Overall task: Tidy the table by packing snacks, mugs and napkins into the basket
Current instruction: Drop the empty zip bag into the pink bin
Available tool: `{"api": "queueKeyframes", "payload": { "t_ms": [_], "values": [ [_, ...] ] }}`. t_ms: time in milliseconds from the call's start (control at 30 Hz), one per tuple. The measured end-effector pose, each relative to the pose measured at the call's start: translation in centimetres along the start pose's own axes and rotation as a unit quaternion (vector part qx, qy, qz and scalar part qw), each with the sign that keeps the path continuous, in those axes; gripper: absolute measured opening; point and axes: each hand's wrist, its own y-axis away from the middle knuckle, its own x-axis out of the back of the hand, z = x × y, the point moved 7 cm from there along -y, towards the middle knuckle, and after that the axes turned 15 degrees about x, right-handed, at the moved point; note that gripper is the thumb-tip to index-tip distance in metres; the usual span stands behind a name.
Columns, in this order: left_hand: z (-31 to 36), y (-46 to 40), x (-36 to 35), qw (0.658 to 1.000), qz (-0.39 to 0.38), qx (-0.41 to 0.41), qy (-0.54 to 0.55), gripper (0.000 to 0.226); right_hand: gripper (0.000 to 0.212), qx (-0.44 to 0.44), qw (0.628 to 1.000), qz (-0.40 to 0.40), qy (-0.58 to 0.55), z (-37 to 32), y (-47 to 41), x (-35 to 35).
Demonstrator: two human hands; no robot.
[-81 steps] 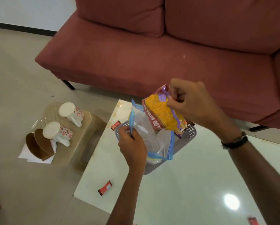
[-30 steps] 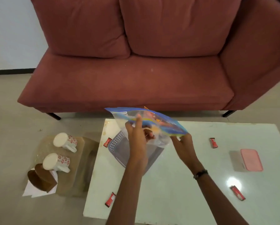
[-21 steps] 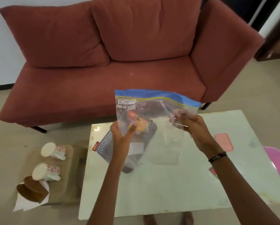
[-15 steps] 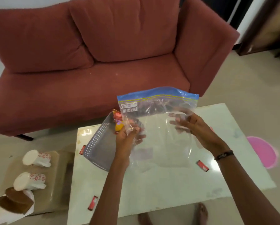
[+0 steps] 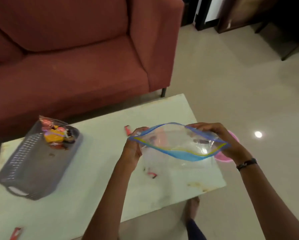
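I hold a clear zip bag (image 5: 177, 144) with a blue and yellow rim over the right part of the white table (image 5: 93, 196). My left hand (image 5: 134, 146) grips its left end and my right hand (image 5: 226, 141) its right end, and the mouth gapes open with nothing inside. The grey perforated basket (image 5: 32, 167) lies at the table's left with snack packets (image 5: 56, 135) in its far end. Small red snack sachets lie loose: one behind the bag (image 5: 127, 132), one under it (image 5: 151, 174), one at the near left edge (image 5: 15, 235).
A red sofa (image 5: 76, 63) runs along the table's far side. A pink object (image 5: 223, 156) shows past the table's right edge behind my right hand. Beige floor lies to the right, dark furniture at the far right. My foot (image 5: 192, 210) stands below the table's near edge.
The view has swung right, so the mugs and napkins on the left are out of sight. The bag has gone from hanging upright to lying level with its mouth pulled open.
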Motion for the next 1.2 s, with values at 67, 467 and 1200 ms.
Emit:
{"api": "queueKeyframes", "payload": {
  "t_ms": [67, 467, 1200],
  "values": [
    [-3.2, -3.7, -4.4, 0.991, -0.044, 0.07, 0.102, 0.037, 0.021, -0.016, 0.998, 0.014, 0.06, 3.6, 1.4, 6.0],
    [-15.1, -18.8, -20.3, 0.945, 0.035, 0.068, -0.317, 0.048, 0.036, -0.165, 0.978, 0.129, 0.019, 20.2, 10.6, 25.7],
    [-33.0, -38.5, -23.0, 0.545, -0.062, 0.055, -0.834, 0.06, 0.054, -0.251, 0.817, 0.068, 0.515, 45.8, 9.3, 24.9]
  ]
}}
